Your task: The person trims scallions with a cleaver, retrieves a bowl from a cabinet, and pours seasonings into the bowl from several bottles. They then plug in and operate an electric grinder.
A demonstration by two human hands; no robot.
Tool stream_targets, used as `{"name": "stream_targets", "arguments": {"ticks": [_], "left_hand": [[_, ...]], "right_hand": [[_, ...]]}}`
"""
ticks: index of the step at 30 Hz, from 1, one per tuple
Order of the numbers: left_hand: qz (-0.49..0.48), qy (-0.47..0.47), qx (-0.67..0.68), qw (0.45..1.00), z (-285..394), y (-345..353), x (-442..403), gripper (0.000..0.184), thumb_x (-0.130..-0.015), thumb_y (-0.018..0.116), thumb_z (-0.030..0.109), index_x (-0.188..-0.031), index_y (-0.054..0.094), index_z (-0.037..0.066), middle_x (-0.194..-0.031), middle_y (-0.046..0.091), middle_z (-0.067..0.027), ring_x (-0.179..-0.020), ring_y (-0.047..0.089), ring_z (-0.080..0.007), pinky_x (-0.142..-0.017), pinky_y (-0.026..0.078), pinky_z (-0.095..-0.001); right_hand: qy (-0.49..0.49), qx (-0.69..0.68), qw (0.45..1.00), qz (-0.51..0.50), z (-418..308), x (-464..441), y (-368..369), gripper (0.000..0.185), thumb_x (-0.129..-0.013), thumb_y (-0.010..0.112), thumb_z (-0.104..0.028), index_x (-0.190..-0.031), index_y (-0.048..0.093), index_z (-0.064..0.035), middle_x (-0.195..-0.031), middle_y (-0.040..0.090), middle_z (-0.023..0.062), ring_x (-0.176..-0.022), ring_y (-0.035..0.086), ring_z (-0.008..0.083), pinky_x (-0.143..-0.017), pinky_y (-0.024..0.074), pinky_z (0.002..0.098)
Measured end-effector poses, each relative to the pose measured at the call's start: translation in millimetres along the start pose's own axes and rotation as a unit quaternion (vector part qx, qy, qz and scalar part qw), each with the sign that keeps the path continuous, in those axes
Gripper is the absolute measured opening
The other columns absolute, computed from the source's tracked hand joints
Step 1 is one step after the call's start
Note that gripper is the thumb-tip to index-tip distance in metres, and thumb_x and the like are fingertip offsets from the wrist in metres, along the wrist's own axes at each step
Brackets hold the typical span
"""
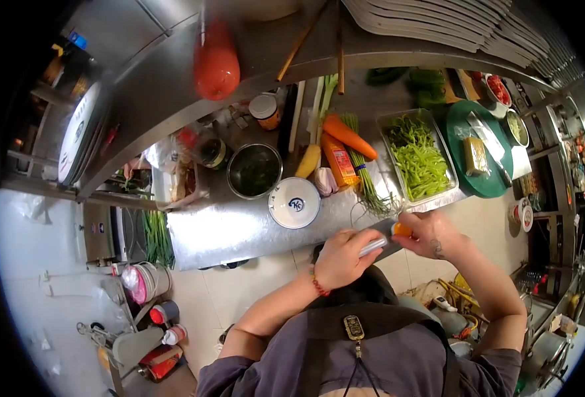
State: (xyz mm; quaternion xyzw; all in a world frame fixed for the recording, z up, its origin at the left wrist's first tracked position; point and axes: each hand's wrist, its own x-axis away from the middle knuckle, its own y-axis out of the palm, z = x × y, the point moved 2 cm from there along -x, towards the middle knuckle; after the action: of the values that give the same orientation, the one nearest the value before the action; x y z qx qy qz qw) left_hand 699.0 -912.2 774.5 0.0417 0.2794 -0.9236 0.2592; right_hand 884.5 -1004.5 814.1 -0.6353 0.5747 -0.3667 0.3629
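Note:
My left hand (345, 257), with a red bead bracelet at the wrist, is closed around a silver metal handle (373, 247) in front of the counter edge. A grey blade (386, 231) seems to extend from it toward my right hand (433, 235). My right hand's fingers are closed on a small orange piece (402, 229) beside the blade. Just beyond my hands lie a bundle of thin green stalks (370, 188), a large carrot (349, 135) and an orange packet (339, 161). A white bowl (294, 203) with a blue mark stands to their left.
Sliced green vegetable (419, 157) fills a clear tray. On a green round board (461, 119) are a knife (487, 140) and a wrapped block (476, 156). A metal bowl (254, 171) stands left, and a shelf (166, 79) overhangs the counter (226, 231).

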Motion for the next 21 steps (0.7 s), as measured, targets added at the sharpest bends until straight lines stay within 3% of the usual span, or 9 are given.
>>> {"name": "stream_targets", "arguments": {"ticks": [2, 5, 8, 9, 14, 16, 18, 19, 21], "left_hand": [[0.008, -0.024, -0.004, 1.0, 6.9, -11.0, 12.9, 0.025, -0.077, 0.069, 0.014, -0.099, 0.061, 0.005, -0.091, 0.065, -0.011, -0.082, 0.062, -0.0301, -0.074, 0.049, -0.0361], [0.017, -0.028, -0.03, 0.999, 13.3, -27.7, 34.4, 0.026, -0.077, 0.07, 0.014, -0.099, 0.061, 0.005, -0.092, 0.065, -0.0112, -0.082, 0.062, -0.0298, -0.072, 0.049, -0.0359], [0.083, -0.067, -0.056, 0.993, 16.0, -45.3, 60.8, 0.021, -0.077, 0.069, 0.015, -0.096, 0.062, 0.008, -0.087, 0.066, -0.0106, -0.079, 0.062, -0.0305, -0.072, 0.048, -0.038], [0.099, -0.086, -0.062, 0.989, 16.7, -50.5, 69.3, 0.022, -0.077, 0.069, 0.014, -0.096, 0.062, 0.007, -0.089, 0.066, -0.0108, -0.081, 0.062, -0.0304, -0.072, 0.049, -0.0374], [0.16, -0.13, -0.103, 0.973, 13.6, -73.2, 112.6, 0.024, -0.076, 0.07, 0.012, -0.097, 0.062, 0.005, -0.09, 0.066, -0.0114, -0.08, 0.063, -0.0298, -0.068, 0.05, -0.0361], [0.203, -0.213, -0.083, 0.952, 14.8, -86.6, 128.7, 0.024, -0.076, 0.071, 0.012, -0.097, 0.062, 0.004, -0.089, 0.066, -0.0123, -0.077, 0.064, -0.029, -0.066, 0.05, -0.0352], [0.215, -0.226, -0.071, 0.948, 12.5, -95.9, 140.3, 0.024, -0.077, 0.07, 0.012, -0.097, 0.062, 0.003, -0.086, 0.066, -0.0135, -0.073, 0.064, -0.0283, -0.064, 0.05, -0.0337], [0.236, -0.225, -0.071, 0.943, 10.4, -98.8, 146.6, 0.023, -0.077, 0.07, 0.012, -0.096, 0.063, 0.003, -0.084, 0.066, -0.0139, -0.072, 0.064, -0.0285, -0.063, 0.049, -0.0331], [0.274, -0.227, -0.066, 0.932, 5.8, -102.7, 158.1, 0.021, -0.078, 0.07, 0.012, -0.095, 0.063, 0.002, -0.078, 0.065, -0.0141, -0.066, 0.064, -0.0251, -0.059, 0.048, -0.0302]], "right_hand": [[-0.067, 0.005, 0.998, -0.02, -6.1, -7.4, -4.6, 0.028, -0.078, 0.067, -0.023, -0.092, 0.051, -0.0062, -0.072, 0.06, 0.0126, -0.063, 0.06, 0.0322, -0.055, 0.0488, 0.0405], [-0.287, -0.02, 0.956, -0.061, -13.9, -21.6, 6.1, 0.035, -0.078, 0.067, -0.023, -0.106, 0.052, -0.008, -0.083, 0.057, 0.0108, -0.071, 0.061, 0.0284, -0.06, 0.0502, 0.0392], [-0.294, -0.023, 0.955, -0.04, -44.0, -42.5, 0.5, 0.042, -0.078, 0.068, -0.025, -0.112, 0.051, -0.0077, -0.088, 0.056, 0.0138, -0.077, 0.06, 0.0293, -0.066, 0.0504, 0.0379], [-0.229, -0.056, 0.965, -0.114, -49.7, -50.8, 5.4, 0.046, -0.08, 0.066, -0.028, -0.118, 0.048, -0.0092, -0.086, 0.056, 0.0136, -0.076, 0.06, 0.0304, -0.065, 0.0498, 0.0392], [-0.28, 0.028, 0.923, -0.261, -91.0, -103.1, 24.2, 0.028, -0.083, 0.061, -0.018, -0.106, 0.051, -0.0074, -0.093, 0.055, 0.0165, -0.083, 0.059, 0.0328, -0.068, 0.049, 0.0397], [-0.462, -0.053, 0.882, -0.074, -101.9, -118.8, 23.6, 0.018, -0.081, 0.057, -0.01, -0.096, 0.048, -0.004, -0.094, 0.053, 0.0156, -0.086, 0.056, 0.0337, -0.068, 0.0487, 0.0375], [-0.412, -0.198, 0.889, -0.008, -109.4, -139.6, 19.3, 0.023, -0.072, 0.057, -0.001, -0.093, 0.047, -0.0035, -0.097, 0.049, 0.0132, -0.088, 0.053, 0.0279, -0.071, 0.0464, 0.0321], [-0.266, -0.347, 0.899, -0.041, -106.5, -142.7, 23.1, 0.024, -0.068, 0.06, 0.001, -0.088, 0.048, -0.0036, -0.087, 0.048, 0.0081, -0.077, 0.05, 0.0203, -0.067, 0.0442, 0.0287], [-0.19, -0.362, 0.908, -0.09, -109.4, -141.4, 43.4, 0.022, -0.069, 0.062, -0.001, -0.085, 0.048, -0.0033, -0.083, 0.048, 0.0066, -0.074, 0.049, 0.0175, -0.066, 0.0439, 0.028]]}}
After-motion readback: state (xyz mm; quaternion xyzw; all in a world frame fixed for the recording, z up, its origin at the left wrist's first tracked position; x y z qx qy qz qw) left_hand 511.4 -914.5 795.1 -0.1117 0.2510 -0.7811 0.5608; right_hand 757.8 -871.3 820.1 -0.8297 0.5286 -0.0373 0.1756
